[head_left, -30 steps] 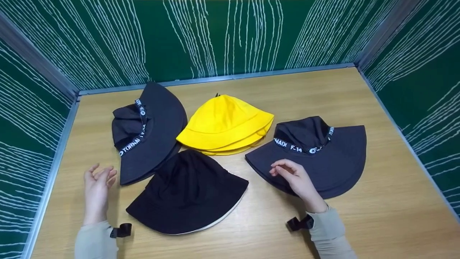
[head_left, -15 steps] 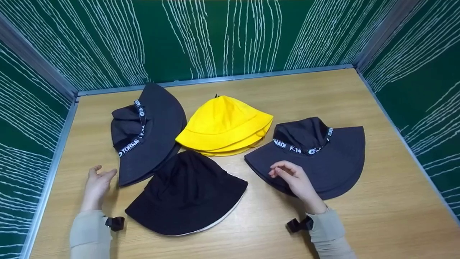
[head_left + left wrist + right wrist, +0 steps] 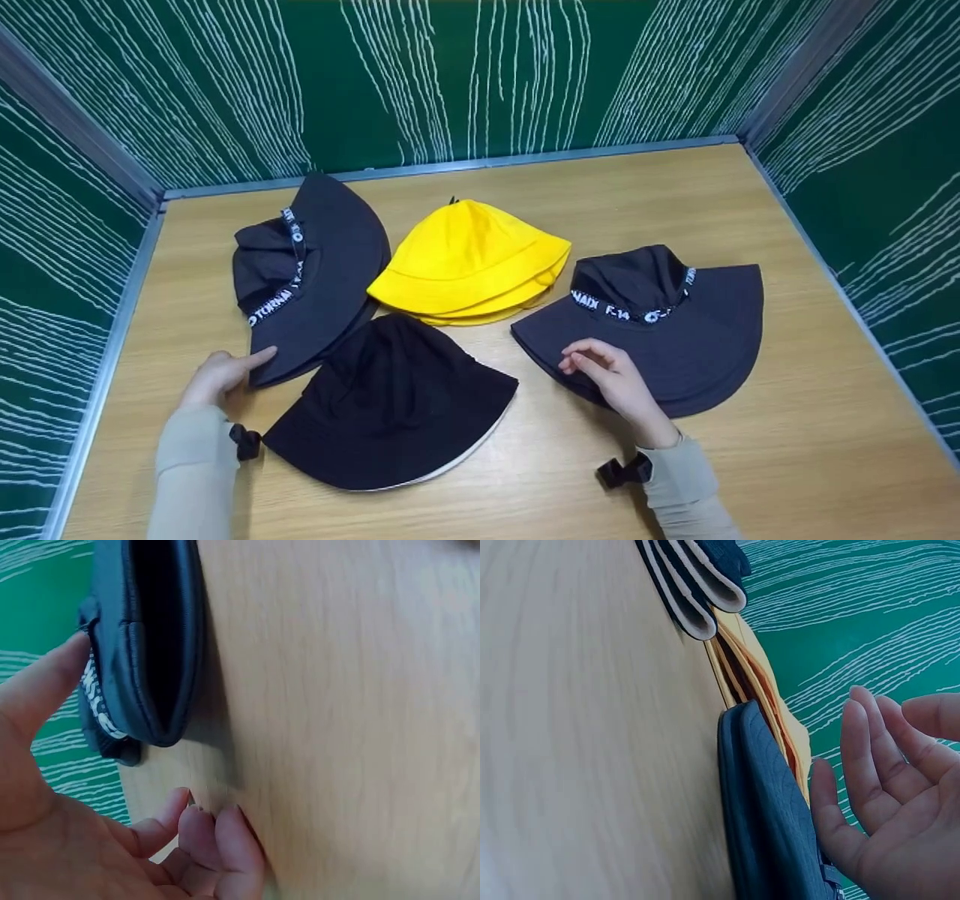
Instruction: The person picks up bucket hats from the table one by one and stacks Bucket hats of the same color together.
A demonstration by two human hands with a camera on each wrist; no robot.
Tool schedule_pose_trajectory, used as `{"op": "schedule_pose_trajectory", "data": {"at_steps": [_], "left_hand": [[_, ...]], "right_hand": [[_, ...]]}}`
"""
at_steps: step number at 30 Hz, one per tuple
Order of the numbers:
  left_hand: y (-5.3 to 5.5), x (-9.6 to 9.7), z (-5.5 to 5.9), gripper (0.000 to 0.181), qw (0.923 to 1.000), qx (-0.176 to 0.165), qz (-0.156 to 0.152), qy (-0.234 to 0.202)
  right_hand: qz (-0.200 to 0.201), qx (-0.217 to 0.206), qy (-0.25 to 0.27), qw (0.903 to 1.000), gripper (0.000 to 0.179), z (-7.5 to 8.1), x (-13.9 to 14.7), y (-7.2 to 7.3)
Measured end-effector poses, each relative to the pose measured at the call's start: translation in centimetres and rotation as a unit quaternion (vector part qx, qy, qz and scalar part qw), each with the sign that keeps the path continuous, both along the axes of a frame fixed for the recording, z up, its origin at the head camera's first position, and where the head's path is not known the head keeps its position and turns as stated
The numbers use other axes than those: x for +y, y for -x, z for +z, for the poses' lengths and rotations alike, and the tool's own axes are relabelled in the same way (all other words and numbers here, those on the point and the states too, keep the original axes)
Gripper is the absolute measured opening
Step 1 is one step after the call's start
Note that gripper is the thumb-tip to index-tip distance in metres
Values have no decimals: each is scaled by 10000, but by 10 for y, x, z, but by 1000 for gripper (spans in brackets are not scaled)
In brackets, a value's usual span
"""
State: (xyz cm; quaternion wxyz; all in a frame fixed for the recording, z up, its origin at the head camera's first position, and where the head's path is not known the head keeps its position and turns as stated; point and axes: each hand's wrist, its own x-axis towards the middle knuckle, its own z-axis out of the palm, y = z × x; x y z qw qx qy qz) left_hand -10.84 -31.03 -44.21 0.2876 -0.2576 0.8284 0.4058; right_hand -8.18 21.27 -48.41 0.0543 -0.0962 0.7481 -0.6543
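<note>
My left hand (image 3: 212, 375) is at the front corner of a dark grey bucket hat (image 3: 341, 262) with a lettered band, on the left. The thumb lies over its brim, while the bent fingers in the left wrist view stay below and apart from the folded edge. Above the brim of a similar dark grey hat (image 3: 697, 345) on the right, my right hand (image 3: 615, 375) hovers with loosely curved fingers and holds nothing. A black bucket hat (image 3: 390, 420) with a pale underside lies front centre. Behind it sit stacked yellow bucket hats (image 3: 469, 251).
All the hats lie on a wooden table (image 3: 810, 420). Green walls (image 3: 525, 75) with white wavy lines enclose it at the back and both sides, with a grey metal strip (image 3: 480, 161) along the back edge. Each wrist wears a small black camera mount (image 3: 246, 442).
My left hand has turned over and moved in to the left dark grey hat, its thumb now over the brim. The right hand has barely moved, and the hats lie as before.
</note>
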Motion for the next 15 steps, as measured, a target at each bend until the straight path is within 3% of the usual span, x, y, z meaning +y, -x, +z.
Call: {"op": "schedule_pose_trajectory", "data": {"at_steps": [2,5,8,15], "left_hand": [[2,2,-1,92,9990,-24,-161,415],[3,5,-3,105,9965,-25,-187,819],[3,10,-7,100,9944,64,-151,1045],[6,15,-11,77,9869,326,-572,1474]], "right_hand": [[15,-20,16,10000,19,0,-1,0],[45,-64,41,10000,20,-1,-2,-1],[63,-91,25,9999,20,-2,-3,-2],[142,-67,144,9998,21,-4,-5,-2]]}}
